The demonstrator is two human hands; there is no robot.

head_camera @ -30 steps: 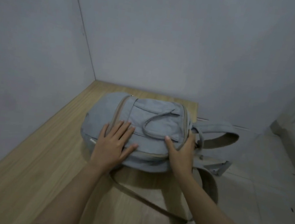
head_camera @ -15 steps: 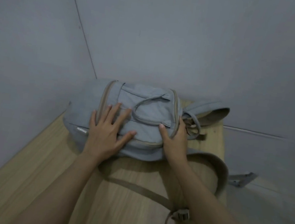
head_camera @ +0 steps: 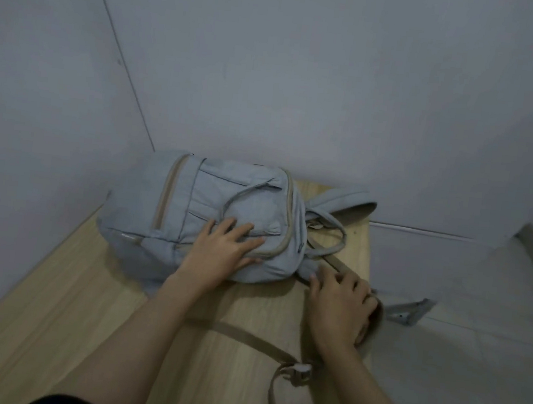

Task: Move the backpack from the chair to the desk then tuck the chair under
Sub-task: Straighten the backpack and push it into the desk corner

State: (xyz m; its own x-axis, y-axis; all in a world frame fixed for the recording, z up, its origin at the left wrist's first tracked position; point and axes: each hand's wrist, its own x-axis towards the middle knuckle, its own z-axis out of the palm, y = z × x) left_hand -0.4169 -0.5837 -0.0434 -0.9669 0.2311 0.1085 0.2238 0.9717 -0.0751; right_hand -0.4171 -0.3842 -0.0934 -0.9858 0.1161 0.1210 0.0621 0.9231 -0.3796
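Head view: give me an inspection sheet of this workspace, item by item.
Surface: light wooden desk set into a wall corner, bare apart from the bag.
Job's things: pale blue-grey fabric backpack lies flat on the desk at the far corner; chair not in view.
Clutter: nothing seen.
Hands: left hand flat, fingers spread on the backpack; right hand curled over the tan padded shoulder strap at the desk's right edge.
Cables: none; a tan webbing strap with buckle trails over the desk's near edge.
Surroundings: plain grey walls; metal bracket beside the desk; tiled floor.
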